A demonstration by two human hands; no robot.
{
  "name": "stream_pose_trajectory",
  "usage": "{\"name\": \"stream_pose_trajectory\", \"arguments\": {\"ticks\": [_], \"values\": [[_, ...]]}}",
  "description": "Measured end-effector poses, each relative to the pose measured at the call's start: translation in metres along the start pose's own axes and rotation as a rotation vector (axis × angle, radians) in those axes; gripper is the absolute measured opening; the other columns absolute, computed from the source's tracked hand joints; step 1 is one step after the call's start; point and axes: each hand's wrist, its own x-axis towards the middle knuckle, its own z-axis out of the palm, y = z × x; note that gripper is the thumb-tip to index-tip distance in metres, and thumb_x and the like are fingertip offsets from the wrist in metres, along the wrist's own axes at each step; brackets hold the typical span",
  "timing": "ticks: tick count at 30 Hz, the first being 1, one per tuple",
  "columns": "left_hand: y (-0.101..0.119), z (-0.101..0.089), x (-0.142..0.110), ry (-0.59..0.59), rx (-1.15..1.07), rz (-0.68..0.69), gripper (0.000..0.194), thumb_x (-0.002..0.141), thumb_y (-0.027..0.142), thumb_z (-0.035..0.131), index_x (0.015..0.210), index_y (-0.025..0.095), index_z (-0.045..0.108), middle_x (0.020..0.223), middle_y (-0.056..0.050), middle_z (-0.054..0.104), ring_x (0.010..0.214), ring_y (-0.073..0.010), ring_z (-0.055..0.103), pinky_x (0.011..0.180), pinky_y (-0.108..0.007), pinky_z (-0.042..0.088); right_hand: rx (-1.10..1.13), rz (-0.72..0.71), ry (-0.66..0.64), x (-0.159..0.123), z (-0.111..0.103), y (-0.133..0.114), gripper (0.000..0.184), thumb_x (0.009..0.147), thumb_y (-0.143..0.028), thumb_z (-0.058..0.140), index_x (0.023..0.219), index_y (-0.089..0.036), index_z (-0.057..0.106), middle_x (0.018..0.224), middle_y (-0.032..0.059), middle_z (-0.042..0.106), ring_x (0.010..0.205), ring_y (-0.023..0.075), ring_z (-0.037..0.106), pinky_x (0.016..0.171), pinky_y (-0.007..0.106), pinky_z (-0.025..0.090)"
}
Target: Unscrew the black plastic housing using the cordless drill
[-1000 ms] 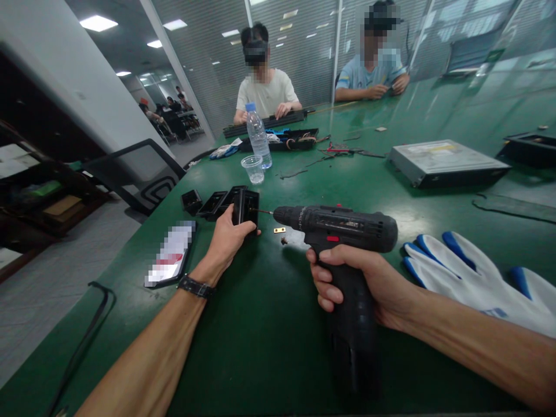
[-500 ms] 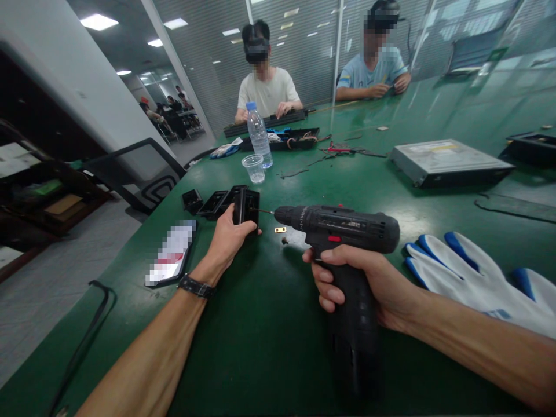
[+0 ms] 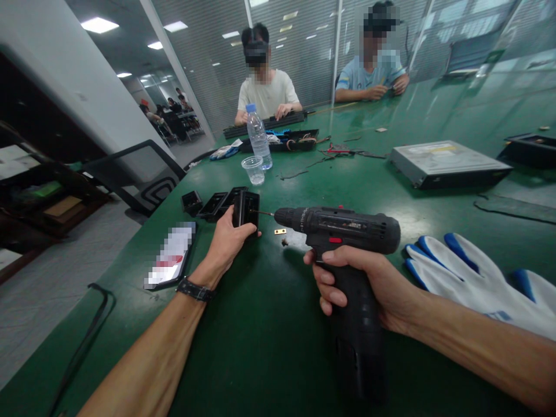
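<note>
My right hand [image 3: 347,284] is wrapped round the grip of a black cordless drill [image 3: 347,227], which points left. From its chuck a thin bit [image 3: 264,212] reaches into the open side of a black plastic housing [image 3: 252,211]. My left hand [image 3: 230,237] grips that housing against the tabletop, thumb along its near side. Whether the bit's tip touches a screw inside cannot be seen. Below the bit lie a small brass plate [image 3: 280,231] with two holes and a little pile of screws [image 3: 285,242]. More black box-like parts [image 3: 212,204] stand behind my left hand.
A phone [image 3: 170,255] lies left of my left hand, white-and-blue gloves [image 3: 473,278] at right. A plastic cup [image 3: 253,169] and water bottle [image 3: 259,139] stand beyond the housing. A metal disc drive [image 3: 447,162] sits back right. Two people sit across the green table [image 3: 260,347].
The drill's body has shifted very slightly to the right and down in view. My left hand and the housing stay where they were; the bit still points into the housing.
</note>
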Motion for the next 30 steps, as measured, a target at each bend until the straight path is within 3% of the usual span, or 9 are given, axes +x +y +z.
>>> {"name": "stream_pose_trajectory", "arguments": {"ticks": [9,15,21,28,30], "values": [[-0.004,-0.004,-0.003,0.026,0.101,0.011,0.054,0.07,0.021,0.077,0.122,0.016,0.065,0.098,-0.005,0.069,0.082,-0.0192,0.069,0.07,-0.03,0.061,0.027,0.001,-0.019,0.0,-0.002,0.001,0.018,0.09,-0.023,0.061,0.096,-0.011,0.073,0.069,-0.0014,0.056,0.05,0.0098,0.05,0.061,0.033,0.06],[0.001,-0.004,-0.007,0.067,0.104,0.016,0.057,0.071,0.019,0.076,0.126,0.02,0.062,0.114,-0.007,0.069,0.088,-0.02,0.071,0.074,-0.032,0.063,0.067,0.025,-0.005,-0.001,-0.002,0.001,0.015,0.089,-0.024,0.063,0.094,-0.013,0.071,0.068,-0.0012,0.058,0.049,0.0099,0.05,0.059,0.032,0.059],[0.008,-0.004,-0.009,0.071,0.145,0.017,0.055,0.071,0.019,0.075,0.124,0.02,0.061,0.106,-0.005,0.069,0.078,-0.0193,0.071,0.069,-0.032,0.062,0.066,0.029,0.003,0.001,-0.002,0.001,0.015,0.088,-0.024,0.065,0.095,-0.012,0.07,0.069,-0.0004,0.06,0.049,0.0099,0.051,0.055,0.029,0.056],[0.008,-0.008,-0.01,0.078,0.211,0.049,0.048,0.071,0.02,0.074,0.118,0.019,0.064,0.105,-0.006,0.068,0.082,-0.0198,0.069,0.07,-0.031,0.06,0.005,-0.005,0.043,0.0,-0.003,0.002,0.012,0.088,-0.026,0.068,0.093,-0.015,0.071,0.076,0.0017,0.067,0.048,0.0095,0.052,0.055,0.029,0.052],[0.006,-0.009,-0.01,0.082,0.2,0.056,0.05,0.07,0.018,0.074,0.119,0.019,0.065,0.105,-0.006,0.068,0.081,-0.0189,0.068,0.07,-0.03,0.059,-0.051,0.013,0.062,-0.001,-0.003,0.002,0.017,0.089,-0.031,0.067,0.088,-0.014,0.071,0.068,0.0023,0.066,0.048,0.011,0.053,0.055,0.028,0.05]]}}
